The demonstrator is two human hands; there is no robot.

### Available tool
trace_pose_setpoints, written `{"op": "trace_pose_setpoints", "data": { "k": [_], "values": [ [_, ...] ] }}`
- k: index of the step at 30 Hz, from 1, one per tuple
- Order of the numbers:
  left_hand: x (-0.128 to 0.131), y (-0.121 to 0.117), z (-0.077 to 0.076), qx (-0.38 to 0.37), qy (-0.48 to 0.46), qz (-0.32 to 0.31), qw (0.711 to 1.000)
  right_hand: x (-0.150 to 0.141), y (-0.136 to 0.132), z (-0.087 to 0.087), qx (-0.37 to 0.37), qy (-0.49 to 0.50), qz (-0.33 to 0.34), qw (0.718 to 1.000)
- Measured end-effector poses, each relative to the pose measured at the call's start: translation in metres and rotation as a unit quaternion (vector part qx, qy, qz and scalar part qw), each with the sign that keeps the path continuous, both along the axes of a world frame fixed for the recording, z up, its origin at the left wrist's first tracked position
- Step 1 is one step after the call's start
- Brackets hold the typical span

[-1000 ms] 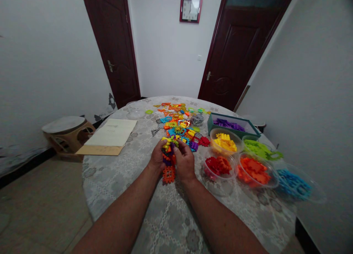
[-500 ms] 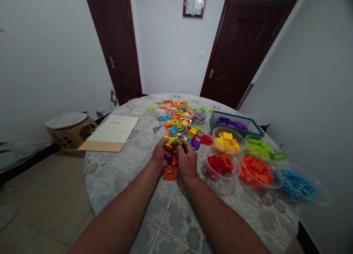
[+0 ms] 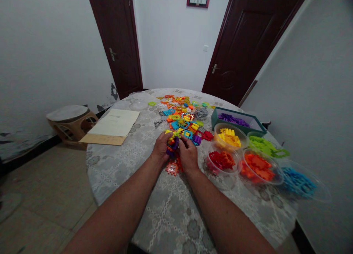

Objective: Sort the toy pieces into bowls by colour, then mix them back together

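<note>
My left hand (image 3: 161, 148) and my right hand (image 3: 189, 154) are close together above the near-middle of the table. Both are closed, with thumbs and fingers around a small cluster of interlocking plastic building pieces (image 3: 171, 149). Purple parts show low in the cluster, yellow and lime-green ones at its top; the fingers hide some of it. Just below the hands is an orange square notched piece (image 3: 172, 169), with more orange-red beside it. Whether these join the held cluster I cannot tell. Beyond my fingertips lies a pile of loose mixed-colour pieces (image 3: 182, 118).
To the right stand clear bowls of yellow pieces (image 3: 228, 137), red pieces (image 3: 222, 160), orange pieces (image 3: 257, 166), green pieces (image 3: 266, 146) and blue pieces (image 3: 299, 182). Behind them is a green box (image 3: 260, 129) with purple pieces. An open paper folder (image 3: 113, 123) lies left on the patterned tablecloth (image 3: 110, 173).
The view has tilted slightly downward. Both hands keep hold of the cluster, which has turned a little. The orange square below it looks paler, with a white patch showing.
</note>
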State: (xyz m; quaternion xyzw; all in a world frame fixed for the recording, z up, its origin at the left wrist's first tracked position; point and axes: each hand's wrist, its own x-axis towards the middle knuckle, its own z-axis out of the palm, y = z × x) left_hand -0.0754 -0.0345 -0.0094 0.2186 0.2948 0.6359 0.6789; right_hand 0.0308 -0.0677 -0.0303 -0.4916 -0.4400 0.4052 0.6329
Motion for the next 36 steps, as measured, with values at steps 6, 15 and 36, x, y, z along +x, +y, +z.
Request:
{"op": "trace_pose_setpoints", "data": {
  "k": [6, 15, 36],
  "values": [
    [-0.021, 0.011, 0.004, -0.046, -0.028, 0.011, 0.998, 0.011, -0.006, 0.012, -0.01, -0.086, -0.02, 0.996],
    [-0.028, 0.017, 0.008, -0.083, -0.066, 0.013, 0.994, 0.034, -0.061, 0.053, -0.067, -0.629, 0.11, 0.767],
    [-0.032, 0.021, 0.014, -0.101, -0.021, -0.049, 0.993, 0.057, -0.101, 0.106, 0.028, -0.544, 0.075, 0.835]
  ]
}}
